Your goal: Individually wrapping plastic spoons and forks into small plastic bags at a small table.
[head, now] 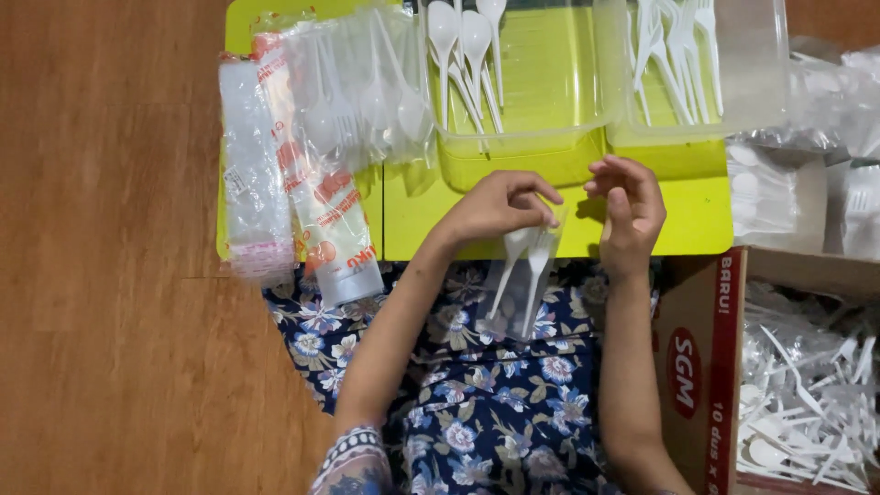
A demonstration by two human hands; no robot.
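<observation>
Clear plastic sleeve with white plastic spoon and fork [521, 275]: pinched at its top by left hand [500, 206].
Right hand [631, 209]: just beside, fingers loosely spread, holding nothing.
Yellow-green worktop [683, 215]: far side of both hands.

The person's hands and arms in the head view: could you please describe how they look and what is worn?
Both hands, left and right, are bare, with no gloves, rings or watch visible. The forearms are uncovered. A patterned black-and-white sleeve edge shows on the left upper arm.
</observation>
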